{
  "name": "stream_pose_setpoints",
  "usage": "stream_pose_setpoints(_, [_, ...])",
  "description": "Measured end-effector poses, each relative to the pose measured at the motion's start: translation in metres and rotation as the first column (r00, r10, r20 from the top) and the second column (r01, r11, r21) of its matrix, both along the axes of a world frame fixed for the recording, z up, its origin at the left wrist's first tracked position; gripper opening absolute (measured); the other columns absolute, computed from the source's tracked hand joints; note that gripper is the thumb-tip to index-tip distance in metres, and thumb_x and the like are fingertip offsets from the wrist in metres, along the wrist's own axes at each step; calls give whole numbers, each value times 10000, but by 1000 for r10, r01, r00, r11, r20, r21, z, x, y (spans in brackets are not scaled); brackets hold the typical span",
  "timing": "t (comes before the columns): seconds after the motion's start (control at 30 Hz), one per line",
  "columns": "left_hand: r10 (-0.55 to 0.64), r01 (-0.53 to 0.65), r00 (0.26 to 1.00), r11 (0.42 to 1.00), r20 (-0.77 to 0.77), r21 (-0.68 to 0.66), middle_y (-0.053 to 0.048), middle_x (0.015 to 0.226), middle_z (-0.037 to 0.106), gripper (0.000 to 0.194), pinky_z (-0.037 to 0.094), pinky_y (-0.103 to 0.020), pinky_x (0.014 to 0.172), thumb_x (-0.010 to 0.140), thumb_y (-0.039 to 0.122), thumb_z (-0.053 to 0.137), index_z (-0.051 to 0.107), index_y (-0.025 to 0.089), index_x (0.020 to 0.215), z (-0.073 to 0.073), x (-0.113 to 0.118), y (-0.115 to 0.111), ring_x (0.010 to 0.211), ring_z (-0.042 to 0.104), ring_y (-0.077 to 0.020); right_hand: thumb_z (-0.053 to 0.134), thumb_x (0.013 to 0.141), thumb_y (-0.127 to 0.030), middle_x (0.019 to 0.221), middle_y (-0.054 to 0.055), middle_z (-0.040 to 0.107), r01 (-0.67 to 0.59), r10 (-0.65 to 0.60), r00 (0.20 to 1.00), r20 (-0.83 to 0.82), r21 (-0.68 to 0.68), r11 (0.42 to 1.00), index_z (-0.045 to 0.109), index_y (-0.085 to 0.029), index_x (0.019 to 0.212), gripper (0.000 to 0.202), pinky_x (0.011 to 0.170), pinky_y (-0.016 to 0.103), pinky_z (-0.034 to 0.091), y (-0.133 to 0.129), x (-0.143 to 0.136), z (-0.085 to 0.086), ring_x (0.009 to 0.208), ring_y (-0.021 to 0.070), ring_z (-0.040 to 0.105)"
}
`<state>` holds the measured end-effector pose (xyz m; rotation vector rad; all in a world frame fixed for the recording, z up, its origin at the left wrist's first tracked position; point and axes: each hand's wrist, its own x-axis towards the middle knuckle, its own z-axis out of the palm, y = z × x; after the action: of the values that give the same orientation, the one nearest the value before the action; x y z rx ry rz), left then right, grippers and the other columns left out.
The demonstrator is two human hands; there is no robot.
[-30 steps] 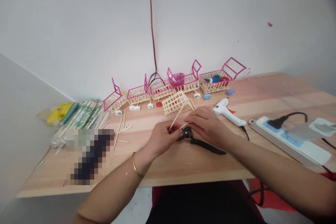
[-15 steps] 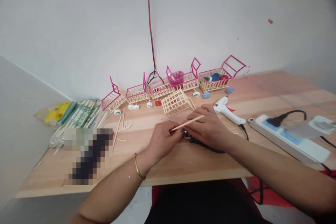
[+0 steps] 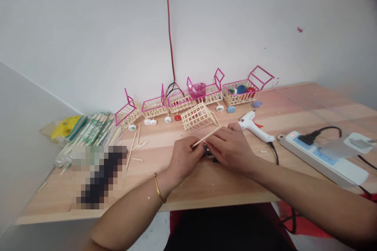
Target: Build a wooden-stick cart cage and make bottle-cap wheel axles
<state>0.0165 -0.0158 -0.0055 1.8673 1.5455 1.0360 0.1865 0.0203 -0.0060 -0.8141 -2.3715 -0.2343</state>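
My left hand [image 3: 183, 160] pinches a thin wooden stick [image 3: 206, 137] between thumb and fingers. The stick slants up to the right, its far end close to the fingers of my right hand [image 3: 232, 148]. That hand is closed around black-handled pliers [image 3: 207, 150], whose dark head shows between my two hands just under the stick. Their handles are mostly hidden by my right palm. Behind my hands a small stick-built basket [image 3: 196, 116] lies tipped on the wooden table [image 3: 203, 188].
Along the wall stand several stick carts with magenta rims [image 3: 153, 104]. Bottle caps [image 3: 177, 118] lie before them. At right are a white glue gun [image 3: 255, 127] and a power strip [image 3: 324, 157]. Bagged sticks [image 3: 92, 129] and loose sticks [image 3: 131, 151] lie left; a blurred patch [image 3: 98, 178] sits nearer.
The black handle that stuck out below my right hand is now hidden in it. The stick reaches less far right over my right fingers. My left hand has barely moved.
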Motion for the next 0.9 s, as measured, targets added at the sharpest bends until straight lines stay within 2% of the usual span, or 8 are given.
stream_pose_setpoints(0.1, [44,-42,997,999,69,-33,26,527,512,239,288,-212,522,792,236,547,615,144,582,2,4,1,531,420,-88,474,909,-241,734,54,619,15,-16,1000,-19,-29,999,625,-167,759,225,706,358,242,-1,-2,-1,719,181,503])
stream_pose_setpoints(0.2, [80,-41,960,988,269,-150,33,520,492,201,283,-210,500,769,277,584,639,134,639,0,6,3,507,396,-79,490,902,-234,750,51,625,-17,6,996,-93,-116,993,615,-168,778,188,704,345,264,0,-2,0,737,179,532])
stream_pose_setpoints(0.3, [182,17,785,949,591,-316,56,492,447,212,238,-199,453,731,325,645,616,124,673,-4,2,10,433,335,-47,507,897,-223,731,23,616,-96,28,969,-246,-271,958,589,-182,797,136,673,313,308,4,1,1,701,160,542])
stream_pose_setpoints(0.4, [175,180,582,925,794,-335,40,557,503,251,203,-195,443,707,341,701,620,107,742,-5,-5,16,419,334,-23,462,925,-249,695,9,582,-153,-7,923,-384,-384,911,550,-196,828,141,619,285,358,9,5,3,645,151,520])
stream_pose_setpoints(0.53, [121,368,483,870,867,-327,-12,687,598,289,270,-201,477,672,285,761,641,99,857,-3,-9,16,467,406,-30,353,960,-260,684,3,528,-173,-35,894,-446,-417,892,456,-209,835,170,592,281,391,13,9,4,615,147,494])
stream_pose_setpoints(0.67, [78,473,417,832,906,-290,-22,752,604,262,338,-209,538,708,222,736,619,116,917,-1,-6,11,526,451,-48,302,967,-234,724,8,515,-230,-11,878,-478,-444,866,410,-216,872,145,600,277,416,11,10,3,626,143,496])
stream_pose_setpoints(0.8, [76,417,341,881,937,-224,-18,787,611,202,401,-220,632,751,201,687,556,157,899,2,-6,11,631,520,-82,359,957,-259,683,-10,499,-244,14,905,-425,-492,836,430,-219,875,116,537,258,379,5,8,5,574,133,462])
stream_pose_setpoints(0.9, [63,324,315,931,947,-170,-17,793,611,166,418,-234,688,769,184,655,535,166,883,4,-8,12,684,540,-99,440,932,-287,648,-17,515,-267,111,945,-307,-534,802,484,-204,791,170,537,246,357,0,6,6,569,123,463])
